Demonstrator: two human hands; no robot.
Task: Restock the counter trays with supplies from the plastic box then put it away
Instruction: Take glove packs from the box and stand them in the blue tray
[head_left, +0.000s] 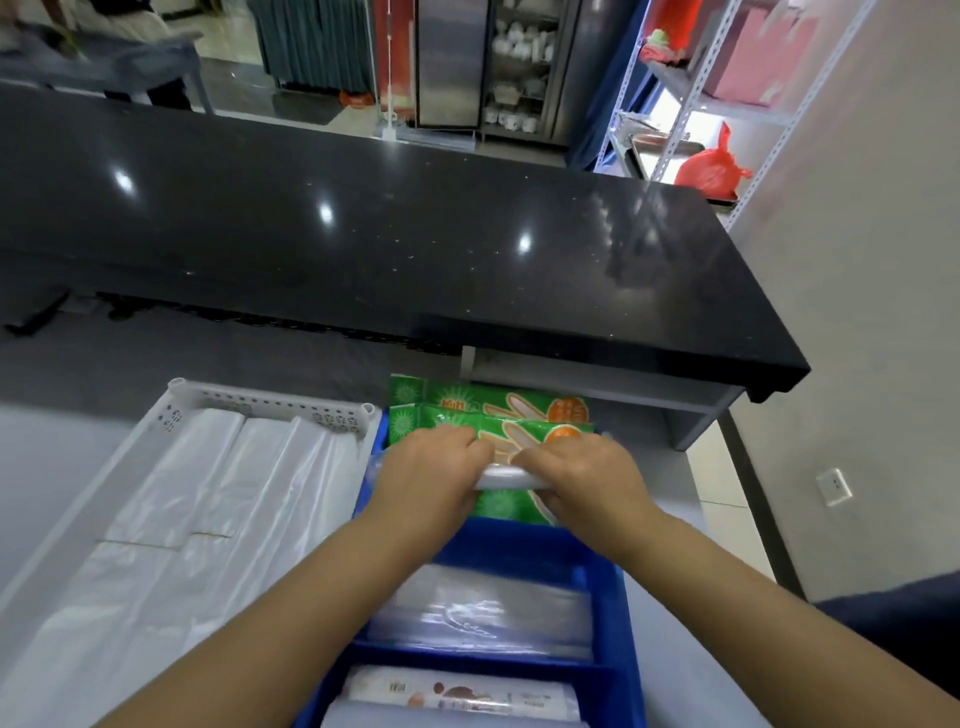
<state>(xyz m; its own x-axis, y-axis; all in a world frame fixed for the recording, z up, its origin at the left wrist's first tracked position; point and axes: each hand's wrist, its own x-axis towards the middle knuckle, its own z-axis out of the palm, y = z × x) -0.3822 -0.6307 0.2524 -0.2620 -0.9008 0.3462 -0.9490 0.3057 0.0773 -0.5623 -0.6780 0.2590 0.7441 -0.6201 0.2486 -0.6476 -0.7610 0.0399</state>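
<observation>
Clear glossy roll (506, 477) | left hand (434, 462), right hand (574, 475) fingers curled gripping it | over blue tray (605, 597)

Single head view, wide-angle, looking forward and steeply down from above the person's forearms. It is sitting close over the blue tray (605, 613) and white tray (270, 402) on the grey counter (670, 675). The upper frame is taking in the black countertop (363, 234) and, farther off, shelving (691, 98). Edges are bowing.
</observation>
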